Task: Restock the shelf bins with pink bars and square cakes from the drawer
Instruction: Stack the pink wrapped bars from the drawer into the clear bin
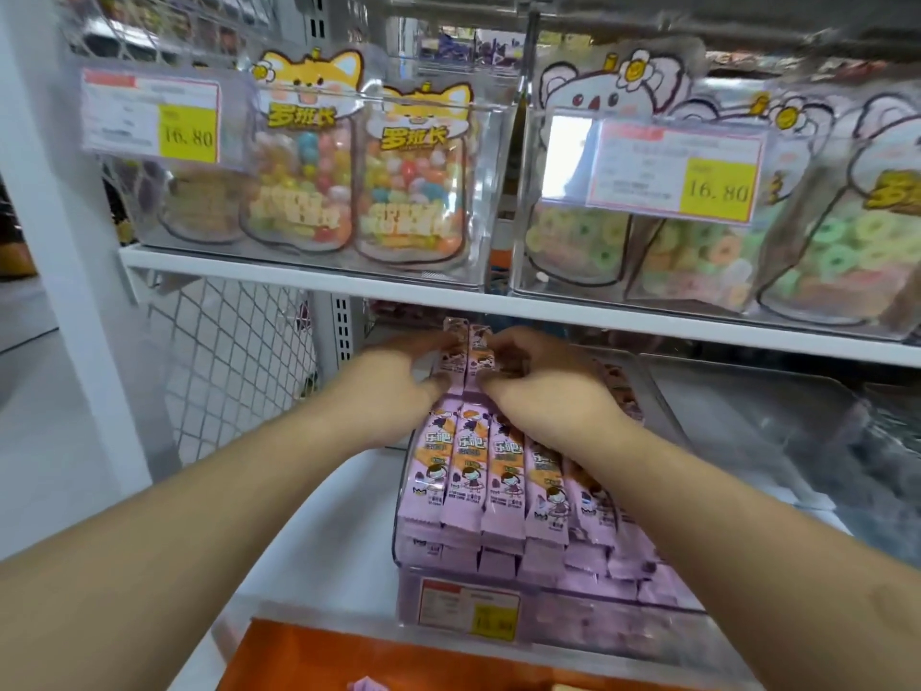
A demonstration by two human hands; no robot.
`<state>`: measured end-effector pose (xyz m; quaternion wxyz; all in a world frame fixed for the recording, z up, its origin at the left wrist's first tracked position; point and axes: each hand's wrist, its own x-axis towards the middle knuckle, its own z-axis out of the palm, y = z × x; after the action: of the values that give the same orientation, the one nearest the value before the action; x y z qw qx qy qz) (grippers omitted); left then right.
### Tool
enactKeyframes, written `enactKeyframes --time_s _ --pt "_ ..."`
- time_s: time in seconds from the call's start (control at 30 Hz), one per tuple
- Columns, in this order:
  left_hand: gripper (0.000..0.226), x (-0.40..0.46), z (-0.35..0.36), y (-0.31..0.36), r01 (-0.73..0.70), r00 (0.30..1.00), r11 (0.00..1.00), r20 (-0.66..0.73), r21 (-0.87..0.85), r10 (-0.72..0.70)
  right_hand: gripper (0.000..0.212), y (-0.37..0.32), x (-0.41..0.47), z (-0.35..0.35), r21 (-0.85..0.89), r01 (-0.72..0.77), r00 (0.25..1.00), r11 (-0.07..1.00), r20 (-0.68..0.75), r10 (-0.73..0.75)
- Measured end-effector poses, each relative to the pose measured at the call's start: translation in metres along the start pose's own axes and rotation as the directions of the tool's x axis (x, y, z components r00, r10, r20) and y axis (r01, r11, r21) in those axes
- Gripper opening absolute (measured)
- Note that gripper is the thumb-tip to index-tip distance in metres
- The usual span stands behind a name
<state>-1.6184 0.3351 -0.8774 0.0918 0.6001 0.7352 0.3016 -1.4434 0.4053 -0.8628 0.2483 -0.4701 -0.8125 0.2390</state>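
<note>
A clear shelf bin [503,603] on the lower shelf is packed with pink bars [503,471] lying side by side in layers. Both hands reach to the back of this bin. My left hand [398,386] and my right hand [543,386] each pinch upright pink bars [466,349] held between them above the rear row. The fingertips are partly hidden behind the wrappers. No square cakes are visible.
A white upper shelf [349,286] carries clear bins of candy bags [304,192] and ring sweets [697,261] with yellow price tags. An empty-looking clear bin [757,421] stands to the right. An orange drawer edge [319,655] shows at the bottom. Wire mesh [239,351] lines the left side.
</note>
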Motion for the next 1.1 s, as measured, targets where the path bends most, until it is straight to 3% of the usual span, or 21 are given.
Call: enactKeyframes --time_s 0.2,0.37,0.53,0.73,0.83,0.93,1.1 --pt "0.047 -0.006 -0.004 0.011 0.010 1.000 0.998 0.002 -0.066 -0.010 0.050 -0.002 -0.007 -0.005 -0.063 0.042 0.999 0.997 -0.005 -0.042" --pt "0.028 -0.038 -0.010 0.020 0.034 0.998 0.994 -0.046 -0.100 -0.039 0.052 0.001 -0.039 -0.026 -0.128 0.112 0.994 0.985 0.023 -0.110" --pt "0.043 -0.102 -0.011 0.044 -0.214 0.968 0.972 -0.151 -0.099 0.198 0.052 0.006 -0.108 -0.052 -0.096 0.225 0.974 0.970 -0.008 -0.227" --pt "0.039 -0.181 0.001 0.075 -0.269 0.959 0.955 -0.130 -0.127 0.253 0.039 0.023 -0.208 -0.067 -0.010 0.264 0.965 0.965 0.005 -0.264" --pt "0.036 -0.220 0.019 0.079 -0.205 0.978 0.968 -0.058 -0.146 0.199 0.036 0.040 -0.248 -0.057 0.043 0.208 0.977 0.977 0.047 -0.210" --pt "0.034 -0.254 0.048 0.064 -0.128 0.988 0.980 0.070 -0.150 0.140 0.035 0.064 -0.278 -0.037 0.086 0.060 0.981 0.994 0.181 -0.074" --pt "0.036 -0.302 0.102 0.017 -0.015 0.929 1.000 0.369 -0.014 0.019 0.037 0.105 -0.306 0.006 -0.008 -0.095 0.919 0.995 0.385 0.091"
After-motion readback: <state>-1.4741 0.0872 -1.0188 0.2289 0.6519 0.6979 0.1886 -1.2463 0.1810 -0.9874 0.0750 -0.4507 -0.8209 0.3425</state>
